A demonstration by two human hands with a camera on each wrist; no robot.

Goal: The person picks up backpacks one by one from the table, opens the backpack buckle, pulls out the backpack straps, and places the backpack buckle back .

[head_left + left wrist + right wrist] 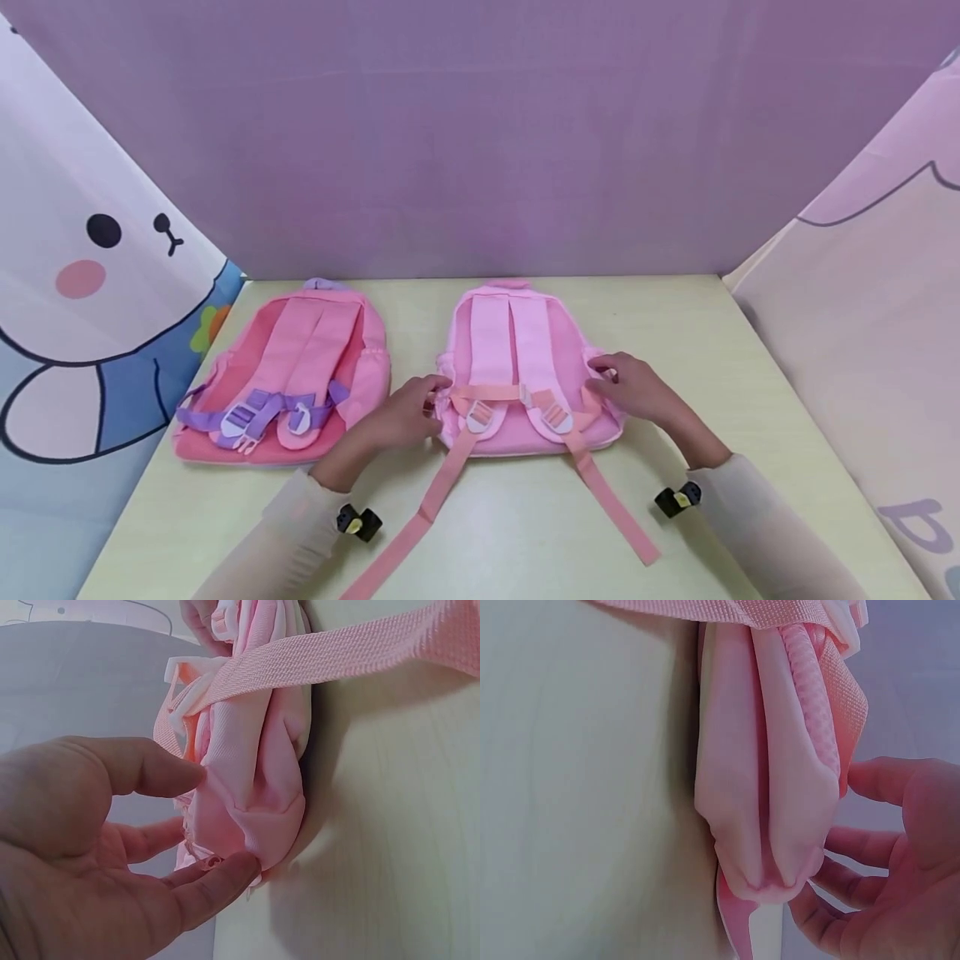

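Note:
A light pink backpack (491, 333) lies back side up on the table, its shoulder straps and a coral chest strap (487, 392) on top. My left hand (408, 410) holds its lower left side. In the left wrist view, the thumb (169, 774) and fingers (217, 889) span the gathered side of the bag. At the opposite side, my right hand (633, 387) has its fingers spread apart. The right wrist view shows the right thumb (881, 778) by the coral strap and the loosely bent fingers touching the bag's edge. Two coral webbing tails (611, 504) trail toward me.
A darker pink backpack (251, 350) with purple straps and white buckles lies to the left, close to my left forearm. Behind the pale table (675, 325) stands a purple panel (480, 150). Printed cartoon panels (67, 192) flank both sides.

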